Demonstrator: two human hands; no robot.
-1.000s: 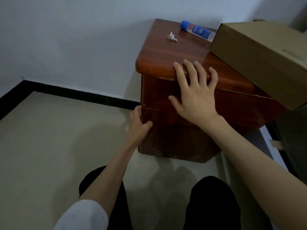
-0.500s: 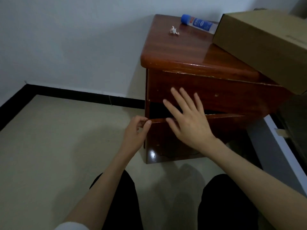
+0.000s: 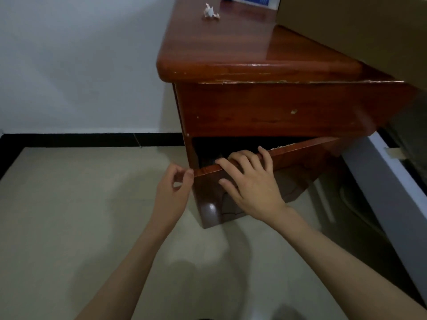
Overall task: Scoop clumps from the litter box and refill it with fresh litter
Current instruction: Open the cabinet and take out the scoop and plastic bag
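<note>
— Two hands on one drawer, and no litter box, scoop or litter bag anywhere in view. Where are they?

— I cannot tell. They may be inside the cabinet or somewhere else entirely; the opening behind the drawer front is too dark to read.

— How do the hands sit?

— The right hand has its fingers hooked over the drawer front's top edge, thumb pressed on the outer face, so it is gripping the panel. The left hand is half curled, thumb and forefinger pinching right at the panel's left corner; whether they truly clamp it I can't say for sure.

— How will that panel handle?

— Stiff, glossy wood, probably heavy for its size and slick under skin. It looks skewed in its opening, so I'd judge it may bind. The top edge is the sensible hold, with hands spread towards both ends.

— Anything fragile nearby?

— A cardboard box overhangs the cabinet top, and a crumpled paper scrap lies there. A hard tug could jolt both.
</note>
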